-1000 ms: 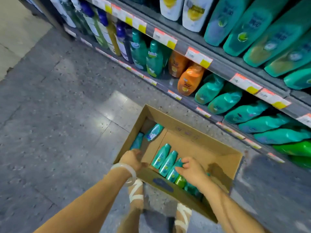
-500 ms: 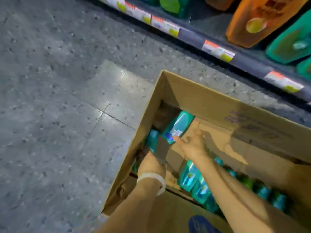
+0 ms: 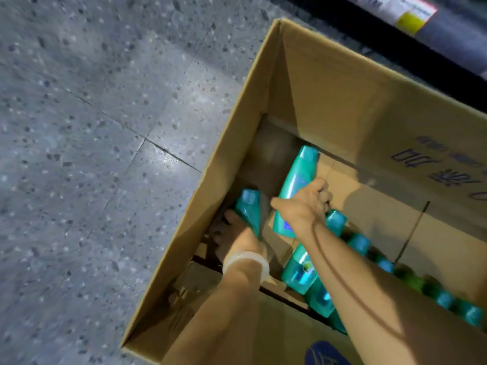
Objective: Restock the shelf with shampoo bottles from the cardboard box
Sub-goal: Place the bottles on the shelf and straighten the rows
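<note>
An open cardboard box [image 3: 263,83] stands on the floor below me. My right hand [image 3: 305,204] is deep inside it, closed around a teal shampoo bottle [image 3: 296,180] that lies with its cap pointing away. My left hand [image 3: 234,235], with a white bangle on the wrist, grips a second teal shampoo bottle [image 3: 249,209] near the box's left wall. A row of more teal and green bottles [image 3: 355,243] runs along the box's near side, partly hidden under my right forearm.
Grey speckled floor tiles [image 3: 92,127] fill the left of the view. The lowest shelf edge with a price label [image 3: 403,11] crosses the top right corner, just beyond the box's far wall.
The view has closed in on the box. My right hand has taken hold of the loose teal bottle, and my left hand has closed on the bottle by the left wall.
</note>
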The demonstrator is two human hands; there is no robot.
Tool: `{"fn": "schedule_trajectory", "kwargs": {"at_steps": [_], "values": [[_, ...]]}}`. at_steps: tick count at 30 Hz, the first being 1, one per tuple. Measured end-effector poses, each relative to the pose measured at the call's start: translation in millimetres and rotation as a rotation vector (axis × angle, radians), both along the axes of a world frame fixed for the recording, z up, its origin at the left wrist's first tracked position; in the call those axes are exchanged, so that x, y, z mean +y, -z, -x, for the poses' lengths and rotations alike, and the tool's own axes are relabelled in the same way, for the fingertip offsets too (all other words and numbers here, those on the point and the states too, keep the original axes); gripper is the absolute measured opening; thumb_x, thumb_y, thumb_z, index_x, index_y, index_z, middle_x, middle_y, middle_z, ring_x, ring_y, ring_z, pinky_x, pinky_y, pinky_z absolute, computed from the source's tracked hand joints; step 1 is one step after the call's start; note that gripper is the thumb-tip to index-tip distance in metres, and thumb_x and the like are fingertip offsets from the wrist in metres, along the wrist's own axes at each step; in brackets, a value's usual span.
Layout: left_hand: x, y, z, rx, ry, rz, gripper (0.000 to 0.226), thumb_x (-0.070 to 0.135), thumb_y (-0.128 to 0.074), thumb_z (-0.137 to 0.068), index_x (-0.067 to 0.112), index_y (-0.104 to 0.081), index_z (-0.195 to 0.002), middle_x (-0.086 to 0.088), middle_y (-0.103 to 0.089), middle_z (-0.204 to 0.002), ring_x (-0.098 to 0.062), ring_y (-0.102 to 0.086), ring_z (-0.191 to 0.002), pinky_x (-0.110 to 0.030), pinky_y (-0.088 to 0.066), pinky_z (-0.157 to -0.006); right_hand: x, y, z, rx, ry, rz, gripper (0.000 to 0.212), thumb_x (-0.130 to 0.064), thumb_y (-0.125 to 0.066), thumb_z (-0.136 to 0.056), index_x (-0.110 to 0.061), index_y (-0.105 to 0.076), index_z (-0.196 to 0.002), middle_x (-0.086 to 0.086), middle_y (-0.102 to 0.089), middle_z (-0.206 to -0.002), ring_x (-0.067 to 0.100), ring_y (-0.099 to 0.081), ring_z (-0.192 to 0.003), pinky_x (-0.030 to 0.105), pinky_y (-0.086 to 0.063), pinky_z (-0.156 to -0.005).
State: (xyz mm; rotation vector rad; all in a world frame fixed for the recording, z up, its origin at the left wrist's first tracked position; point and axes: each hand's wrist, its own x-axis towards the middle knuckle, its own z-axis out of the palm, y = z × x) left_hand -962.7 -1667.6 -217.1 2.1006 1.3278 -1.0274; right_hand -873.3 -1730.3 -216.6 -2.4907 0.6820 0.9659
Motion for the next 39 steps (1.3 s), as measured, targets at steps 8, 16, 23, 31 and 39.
{"fn": "schedule_trajectory", "kwargs": {"at_steps": [8,16,23,31,39], "values": [[-9,-82,-24,-0.203,-0.042,0.092,0.082,0.035,-0.070,-0.073,0.017,-0.021,-0.136,-0.012,-0.049,-0.124,-0.034,-0.048,-0.117,-0.038,-0.041,-0.097,-29,-65,17,0.051,0.051,-0.176,0.087,-0.026,-0.079,-0.062,-0.009,-0.027,-0.129,0.015,-0.040,-0.131,0.035,-0.046,-0.118,0.037,-0.044,-0.090],[-30,-272,-40,-0.545,-0.089,0.177,0.080,0.028,-0.073,-0.066,0.027,-0.027,-0.132,-0.010,-0.043,-0.118,-0.034,-0.054,-0.099,-0.027,-0.039,-0.079,-95,-275,17,-0.166,0.102,-0.196,0.091,-0.040,-0.076,-0.052,-0.019,-0.030,-0.127,0.010,-0.052,-0.120,0.032,-0.055,-0.109,0.038,-0.048,-0.086],[-64,-483,-63,-0.848,-0.031,0.314,0.071,0.042,-0.065,-0.047,0.049,-0.031,-0.110,0.007,-0.057,-0.106,-0.021,-0.060,-0.099,-0.036,-0.049,-0.084,-153,-494,2,-0.396,0.191,-0.319,0.091,-0.034,-0.072,-0.049,-0.021,-0.029,-0.128,0.000,-0.056,-0.101,0.025,-0.058,-0.089,0.028,-0.038,-0.069],[-109,-690,-83,-1.069,0.258,0.397,0.058,0.039,-0.073,-0.056,0.031,-0.035,-0.099,0.001,-0.060,-0.102,-0.025,-0.061,-0.096,-0.037,-0.051,-0.074,-194,-693,14,-0.764,0.344,-0.426,0.105,-0.021,-0.075,-0.048,-0.013,-0.020,-0.137,0.007,-0.050,-0.114,0.026,-0.056,-0.100,0.028,-0.041,-0.079],[-157,-841,-60,-1.283,0.431,0.503,0.051,0.020,-0.076,-0.065,0.026,-0.035,-0.095,0.010,-0.051,-0.082,-0.020,-0.054,-0.077,-0.030,-0.041,-0.064,-247,-835,81,-1.075,0.435,-0.247,0.091,-0.028,-0.083,-0.064,-0.016,-0.025,-0.134,-0.001,-0.050,-0.111,0.017,-0.051,-0.092,0.024,-0.037,-0.073]]}}
